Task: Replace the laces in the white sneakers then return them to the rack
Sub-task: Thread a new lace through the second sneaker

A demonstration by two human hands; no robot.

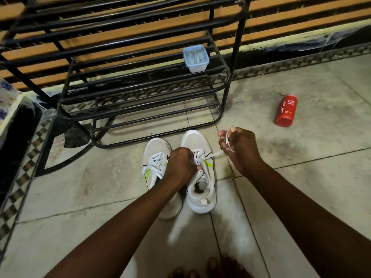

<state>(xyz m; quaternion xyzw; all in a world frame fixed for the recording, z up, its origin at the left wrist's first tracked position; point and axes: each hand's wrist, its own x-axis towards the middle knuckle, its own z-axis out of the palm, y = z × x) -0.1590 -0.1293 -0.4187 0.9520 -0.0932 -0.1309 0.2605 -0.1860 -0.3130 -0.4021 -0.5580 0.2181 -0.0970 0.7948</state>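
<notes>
1. On the floor (80,187) before the rack (239,37), one sneaker's (197,141) lace (215,154) is being drawn sideways, pinched in the right hand (240,146); its tongue area is being gripped by the left hand (179,164).
2. Next, steady pulling, with the sneaker held down, is seemingly being required.

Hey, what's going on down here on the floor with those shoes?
A person is lacing a pair of white sneakers in front of a black rack. Their left hand grips the sneaker on the right at its lacing, while the right hand pinches a white lace pulled out sideways from it. The sneaker on the left stands beside it with laces in. Neither is on the rack yet. A red bottle lies nearby.
</notes>
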